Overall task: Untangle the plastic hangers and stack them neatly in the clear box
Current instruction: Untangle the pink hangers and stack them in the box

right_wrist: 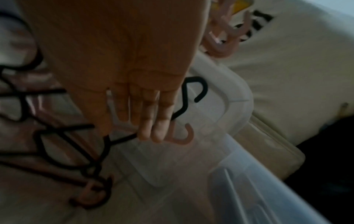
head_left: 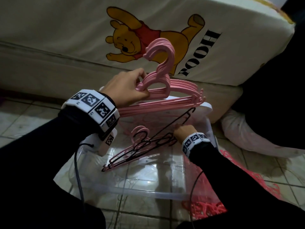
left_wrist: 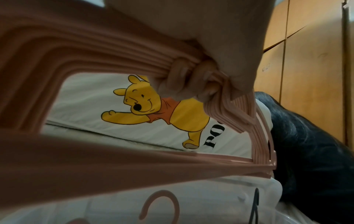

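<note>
My left hand (head_left: 127, 90) grips a bundle of pink hangers (head_left: 166, 96) by the necks, held above the clear box (head_left: 145, 192). My right hand (head_left: 183, 131) curls round a black hanger (head_left: 175, 124) tangled with pink ones inside the box. Mattress (head_left: 66, 38) behind, bear print, letters "POOH". Red-pink plastic (head_left: 247, 184) lies right of the box on floor tiles.

Head view looked steeply down from above; wrist views sat close beneath each palm, all sharing the cream bear-printed mattress cover (head_left: 82, 30) beyond.
</note>
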A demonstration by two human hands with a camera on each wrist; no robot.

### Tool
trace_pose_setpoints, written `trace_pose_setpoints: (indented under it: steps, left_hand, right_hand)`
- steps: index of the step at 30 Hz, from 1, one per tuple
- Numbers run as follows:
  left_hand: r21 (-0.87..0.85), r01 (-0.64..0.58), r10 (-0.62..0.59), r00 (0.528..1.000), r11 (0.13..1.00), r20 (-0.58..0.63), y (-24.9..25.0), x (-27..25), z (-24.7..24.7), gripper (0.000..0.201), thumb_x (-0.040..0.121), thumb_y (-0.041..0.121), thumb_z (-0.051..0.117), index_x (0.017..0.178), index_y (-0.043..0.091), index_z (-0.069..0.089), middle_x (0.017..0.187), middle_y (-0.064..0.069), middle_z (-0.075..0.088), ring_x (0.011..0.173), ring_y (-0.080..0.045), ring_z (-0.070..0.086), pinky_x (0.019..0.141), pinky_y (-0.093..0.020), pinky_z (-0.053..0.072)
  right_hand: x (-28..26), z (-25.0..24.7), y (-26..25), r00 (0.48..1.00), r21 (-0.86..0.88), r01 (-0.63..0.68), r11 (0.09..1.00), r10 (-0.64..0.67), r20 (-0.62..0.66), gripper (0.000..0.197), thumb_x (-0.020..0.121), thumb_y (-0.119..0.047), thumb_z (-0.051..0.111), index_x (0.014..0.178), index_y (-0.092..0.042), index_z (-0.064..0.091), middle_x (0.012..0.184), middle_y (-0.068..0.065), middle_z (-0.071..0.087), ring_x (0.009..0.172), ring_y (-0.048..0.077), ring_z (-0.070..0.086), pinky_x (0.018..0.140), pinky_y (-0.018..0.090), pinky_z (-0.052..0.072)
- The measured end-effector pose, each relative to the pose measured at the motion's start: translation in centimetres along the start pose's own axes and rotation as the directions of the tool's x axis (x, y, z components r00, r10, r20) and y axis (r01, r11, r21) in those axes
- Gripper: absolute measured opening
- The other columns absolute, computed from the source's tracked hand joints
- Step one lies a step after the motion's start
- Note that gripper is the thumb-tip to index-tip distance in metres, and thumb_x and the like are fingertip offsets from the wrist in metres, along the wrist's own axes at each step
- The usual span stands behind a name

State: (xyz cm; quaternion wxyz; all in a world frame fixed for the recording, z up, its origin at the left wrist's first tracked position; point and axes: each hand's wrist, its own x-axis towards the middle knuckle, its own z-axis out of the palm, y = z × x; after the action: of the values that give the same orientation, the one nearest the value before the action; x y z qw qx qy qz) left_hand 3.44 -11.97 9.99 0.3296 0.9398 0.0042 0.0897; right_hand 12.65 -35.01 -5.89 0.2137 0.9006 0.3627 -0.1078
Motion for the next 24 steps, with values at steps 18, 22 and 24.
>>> trace_pose_setpoints:
  steps: [18,22,24]
  left_hand:
    - [-0.038,-0.031,0.033,0.998,0.999,0.049,-0.5,0.2,0.1,0.022,0.074,0.031,0.067,0.090,0.030,0.052,0.080,-0.006,0.066,0.074,-0.026,0.062,0.072,-0.052,0.051]
    - [-0.029,-0.034,0.034,0.999,0.999,0.022,-0.5,0.3,0.0,0.020,0.075,0.031,0.067,0.089,0.031,0.052,0.080,-0.006,0.066,0.074,-0.027,0.062,0.071,-0.051,0.051]
    - [-0.029,-0.034,0.034,0.999,0.999,-0.003,-0.5,0.4,-0.2,0.020,0.076,0.032,0.067,0.089,0.031,0.052,0.080,-0.005,0.066,0.074,-0.026,0.061,0.070,-0.049,0.051]
  right_hand:
    - [0.9,2.1,-1.0,0.999,-0.017,-0.049,0.999,0.049,0.019,0.025,0.086,-0.017,0.051,0.109,-0.013,0.060,0.116,0.007,0.063,0.109,0.027,0.060,0.080,0.032,0.049]
    - [0.5,0.0,-0.7,1.000,-0.101,0.002,0.995,-0.002,0.002,0.025,0.086,-0.013,0.052,0.109,-0.012,0.063,0.114,0.007,0.065,0.106,0.028,0.062,0.071,0.034,0.047]
    - [0.0,-1.2,-0.6,1.000,-0.111,0.020,0.994,-0.020,-0.002,0.024,0.085,-0.012,0.053,0.106,-0.012,0.064,0.108,0.006,0.068,0.100,0.028,0.065,0.065,0.033,0.043]
